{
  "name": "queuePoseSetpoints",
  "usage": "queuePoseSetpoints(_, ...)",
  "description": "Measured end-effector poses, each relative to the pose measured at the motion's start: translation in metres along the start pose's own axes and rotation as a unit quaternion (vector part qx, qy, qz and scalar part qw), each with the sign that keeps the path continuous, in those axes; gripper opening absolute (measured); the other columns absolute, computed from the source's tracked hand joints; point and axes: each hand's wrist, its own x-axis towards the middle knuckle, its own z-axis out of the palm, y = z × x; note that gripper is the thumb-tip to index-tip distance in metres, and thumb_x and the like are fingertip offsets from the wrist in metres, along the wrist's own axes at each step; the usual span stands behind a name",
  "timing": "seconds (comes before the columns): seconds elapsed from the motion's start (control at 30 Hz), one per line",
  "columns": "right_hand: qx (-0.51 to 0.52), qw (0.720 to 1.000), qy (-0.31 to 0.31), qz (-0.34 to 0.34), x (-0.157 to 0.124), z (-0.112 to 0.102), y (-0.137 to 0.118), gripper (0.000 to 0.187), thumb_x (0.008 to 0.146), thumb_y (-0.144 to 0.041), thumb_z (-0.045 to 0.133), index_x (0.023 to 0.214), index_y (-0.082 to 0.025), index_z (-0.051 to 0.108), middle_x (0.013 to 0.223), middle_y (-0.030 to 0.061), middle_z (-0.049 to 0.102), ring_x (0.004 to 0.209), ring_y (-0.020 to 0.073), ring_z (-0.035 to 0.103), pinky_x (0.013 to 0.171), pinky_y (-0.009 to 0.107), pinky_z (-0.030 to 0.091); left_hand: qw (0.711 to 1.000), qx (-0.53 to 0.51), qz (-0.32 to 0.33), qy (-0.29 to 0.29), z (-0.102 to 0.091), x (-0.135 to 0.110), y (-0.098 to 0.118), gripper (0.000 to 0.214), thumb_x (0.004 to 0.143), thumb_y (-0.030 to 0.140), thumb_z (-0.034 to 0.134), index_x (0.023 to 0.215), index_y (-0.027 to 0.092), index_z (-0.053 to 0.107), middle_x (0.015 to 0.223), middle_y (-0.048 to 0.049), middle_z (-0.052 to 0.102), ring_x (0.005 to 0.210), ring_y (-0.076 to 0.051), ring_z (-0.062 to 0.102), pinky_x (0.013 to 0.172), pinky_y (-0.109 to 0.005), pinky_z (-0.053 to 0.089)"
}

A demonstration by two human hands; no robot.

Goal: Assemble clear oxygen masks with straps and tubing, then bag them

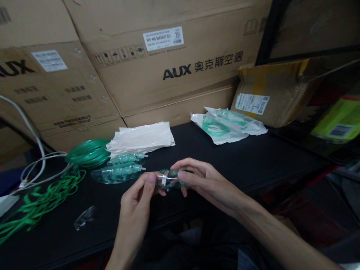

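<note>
Both my hands hold one clear plastic mask [168,179] with green parts, just above the near edge of the black table [253,161]. My left hand [137,202] pinches its left end with thumb and fingers closed. My right hand [201,180] wraps its fingers round the right side. Two more clear masks [119,168] lie on the table just left of my hands.
Coiled green tubing [88,152] and loose green straps [42,202] lie at the left, by white cables [36,165]. A stack of white bags [142,137] and packed bags [227,125] sit further back. Cardboard boxes [168,71] wall the rear. A small clear piece [84,217] lies near the front.
</note>
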Motion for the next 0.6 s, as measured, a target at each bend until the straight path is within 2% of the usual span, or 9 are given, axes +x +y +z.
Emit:
queuePoseSetpoints(0.07,0.023,1.000,-0.007,0.010,0.000,-0.001,-0.001,0.025,0.093,-0.033,0.076,0.111,-0.015,0.072,0.102,0.0065,0.070,0.089,0.0149,0.062,0.066,0.022,0.048,0.999,-0.025,-0.006,0.026,0.002,0.001,0.001,0.026,0.093,0.046,0.072,0.107,0.024,0.075,0.100,-0.0015,0.074,0.079,-0.013,0.066,0.073,-0.020,0.054)
queuePoseSetpoints(0.13,0.043,0.999,-0.016,0.018,0.000,-0.002,-0.002,0.026,0.094,-0.033,0.075,0.113,-0.016,0.070,0.100,0.0056,0.069,0.087,0.0140,0.061,0.064,0.021,0.047,0.999,-0.020,0.014,0.032,0.004,0.002,0.004,0.030,0.085,0.040,0.081,0.112,0.026,0.074,0.112,-0.0034,0.074,0.091,-0.017,0.070,0.078,-0.022,0.057)
queuePoseSetpoints(0.23,0.047,0.998,-0.033,0.032,-0.001,-0.001,-0.004,0.029,0.095,-0.037,0.073,0.115,-0.017,0.069,0.099,0.0053,0.067,0.084,0.0134,0.061,0.062,0.020,0.047,0.996,0.031,0.083,0.009,0.007,0.002,0.008,0.013,0.081,0.029,0.082,0.090,0.023,0.077,0.106,-0.0048,0.074,0.104,-0.021,0.070,0.087,-0.024,0.057)
queuePoseSetpoints(0.33,0.005,0.999,-0.027,0.035,0.000,0.003,-0.002,0.030,0.097,-0.043,0.069,0.110,-0.017,0.070,0.096,0.0045,0.067,0.083,0.0142,0.063,0.062,0.021,0.049,0.989,0.072,0.126,0.020,0.008,-0.001,0.008,0.005,0.084,0.023,0.076,0.080,0.022,0.074,0.092,-0.0028,0.074,0.093,-0.019,0.071,0.082,-0.023,0.057)
queuePoseSetpoints(0.4,-0.062,0.998,0.013,0.000,-0.001,0.007,0.001,0.029,0.097,-0.044,0.067,0.107,-0.017,0.069,0.097,0.0040,0.067,0.082,0.0143,0.065,0.067,0.024,0.053,0.983,0.105,0.145,0.051,0.008,-0.005,0.006,0.004,0.087,0.021,0.074,0.084,0.022,0.072,0.090,-0.0010,0.074,0.090,-0.018,0.071,0.081,-0.024,0.057)
queuePoseSetpoints(0.47,-0.138,0.986,0.075,-0.063,-0.002,0.011,0.005,0.027,0.098,-0.042,0.067,0.112,-0.019,0.068,0.106,0.0053,0.069,0.090,0.0159,0.068,0.078,0.028,0.057,0.969,0.153,0.177,0.085,0.008,-0.009,0.004,0.006,0.089,0.020,0.074,0.088,0.023,0.070,0.091,0.0004,0.073,0.092,-0.018,0.070,0.085,-0.026,0.056)
queuePoseSetpoints(0.53,-0.217,0.960,0.110,-0.138,-0.004,0.015,0.011,0.032,0.095,-0.039,0.071,0.122,-0.022,0.065,0.123,0.0079,0.068,0.107,0.0194,0.068,0.088,0.031,0.057,0.948,0.206,0.222,0.100,0.009,-0.011,0.002,0.008,0.090,0.018,0.074,0.091,0.024,0.068,0.094,0.0008,0.072,0.093,-0.017,0.070,0.089,-0.028,0.054)
queuePoseSetpoints(0.6,-0.301,0.923,0.105,-0.215,-0.007,0.016,0.017,0.043,0.089,-0.036,0.079,0.127,-0.023,0.063,0.132,0.0095,0.066,0.123,0.0224,0.064,0.096,0.033,0.056,0.925,0.247,0.271,0.100,0.010,-0.012,0.003,0.008,0.090,0.017,0.073,0.092,0.023,0.067,0.095,0.0004,0.072,0.091,-0.017,0.070,0.088,-0.028,0.054)
